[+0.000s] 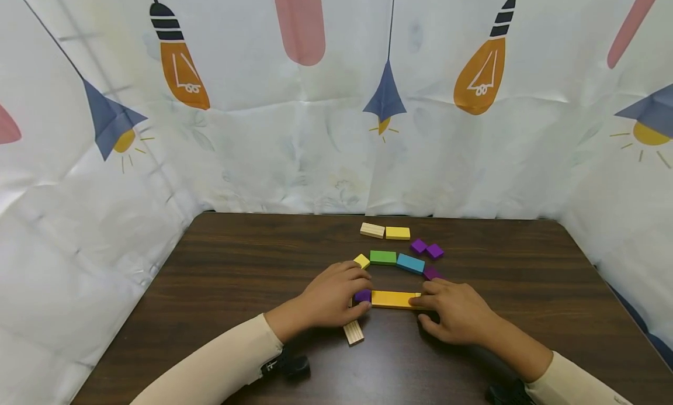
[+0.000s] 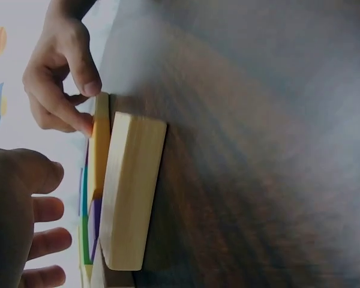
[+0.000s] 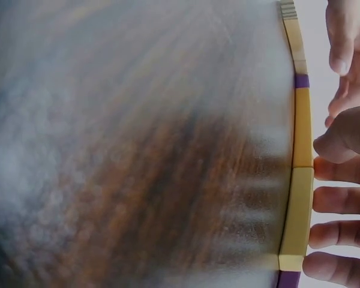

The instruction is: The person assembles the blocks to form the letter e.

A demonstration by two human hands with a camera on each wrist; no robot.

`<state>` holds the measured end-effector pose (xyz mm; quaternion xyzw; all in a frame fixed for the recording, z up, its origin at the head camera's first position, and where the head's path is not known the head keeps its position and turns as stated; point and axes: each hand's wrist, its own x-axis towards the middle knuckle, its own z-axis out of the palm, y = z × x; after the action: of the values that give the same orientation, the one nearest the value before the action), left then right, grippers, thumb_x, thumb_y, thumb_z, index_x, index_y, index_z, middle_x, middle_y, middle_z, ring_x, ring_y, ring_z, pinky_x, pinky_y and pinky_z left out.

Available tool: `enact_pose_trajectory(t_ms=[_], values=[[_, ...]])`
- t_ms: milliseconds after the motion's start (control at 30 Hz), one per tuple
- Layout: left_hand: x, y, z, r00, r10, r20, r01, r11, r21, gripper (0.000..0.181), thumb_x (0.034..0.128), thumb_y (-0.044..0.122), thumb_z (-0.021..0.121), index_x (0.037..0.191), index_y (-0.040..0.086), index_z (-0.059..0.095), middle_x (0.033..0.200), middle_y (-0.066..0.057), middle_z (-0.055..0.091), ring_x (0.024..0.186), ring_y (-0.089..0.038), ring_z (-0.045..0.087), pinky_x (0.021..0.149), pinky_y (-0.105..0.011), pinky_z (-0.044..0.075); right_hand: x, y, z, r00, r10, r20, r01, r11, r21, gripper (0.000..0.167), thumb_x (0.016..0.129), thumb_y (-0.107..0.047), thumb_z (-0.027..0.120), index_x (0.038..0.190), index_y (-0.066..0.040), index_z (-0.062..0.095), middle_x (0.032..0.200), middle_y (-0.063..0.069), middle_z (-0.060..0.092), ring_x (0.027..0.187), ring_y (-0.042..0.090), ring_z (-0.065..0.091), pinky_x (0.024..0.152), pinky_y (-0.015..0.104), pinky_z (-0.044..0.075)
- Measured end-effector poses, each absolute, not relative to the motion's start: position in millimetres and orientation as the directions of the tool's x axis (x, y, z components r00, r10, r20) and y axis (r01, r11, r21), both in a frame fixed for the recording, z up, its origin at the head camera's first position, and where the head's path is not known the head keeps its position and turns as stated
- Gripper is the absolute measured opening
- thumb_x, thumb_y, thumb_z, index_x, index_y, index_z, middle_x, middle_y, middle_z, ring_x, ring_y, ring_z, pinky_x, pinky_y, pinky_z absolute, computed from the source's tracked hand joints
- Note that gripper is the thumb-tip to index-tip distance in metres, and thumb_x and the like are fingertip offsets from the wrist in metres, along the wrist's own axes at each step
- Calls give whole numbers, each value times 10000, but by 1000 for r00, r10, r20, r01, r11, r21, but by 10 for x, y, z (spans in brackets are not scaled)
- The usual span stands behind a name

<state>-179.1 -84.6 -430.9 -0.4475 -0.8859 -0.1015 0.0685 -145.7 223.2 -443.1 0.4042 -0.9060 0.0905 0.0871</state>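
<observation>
An orange block lies across the near side of a loose ring of blocks. At its left end sits a purple block, with my left hand around it; in the left wrist view that hand's thumb and fingers are apart, gripping nothing. My right hand is at the orange block's right end, index fingertip on it. In the right wrist view, its relaxed fingers lie along a pale yellow block that adjoins the orange one. A plain wooden block lies below my left hand.
A yellow block, a green block, a blue block and a purple block curve behind the hands. Farther back lie a wooden block, another yellow block and two small purple blocks. A printed curtain surrounds the table.
</observation>
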Motion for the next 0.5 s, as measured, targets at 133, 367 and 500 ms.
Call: enact_pose_trajectory(t_ms=[133,367,500], values=[[-1870,-767,-4329,-602,781,166,798,590,121,291,980,425,643,1201,256,727,1279,60,655,1266,-201,523,1064,-437,421,-1455,2232,-4432,-659,-717,226,-748,657,-96,271,874,-308,757,1127,-221,802,847,-134,451,701,34,371,489,190,311],[-1946,-696,-4359,-623,771,133,782,611,121,278,1001,416,628,1193,247,738,1271,66,669,1279,-208,528,1074,-455,414,-1470,2232,-4456,-657,-717,231,-749,656,-95,268,877,-327,755,1119,-223,803,853,-143,457,711,30,384,499,184,321],[-1977,-672,-4377,-623,772,127,782,611,122,271,1004,416,631,1185,249,744,1267,75,674,1266,-198,533,1065,-454,425,-1477,2237,-4454,-662,-712,232,-744,662,-92,267,875,-337,757,1114,-228,804,851,-150,456,710,29,384,500,183,322]])
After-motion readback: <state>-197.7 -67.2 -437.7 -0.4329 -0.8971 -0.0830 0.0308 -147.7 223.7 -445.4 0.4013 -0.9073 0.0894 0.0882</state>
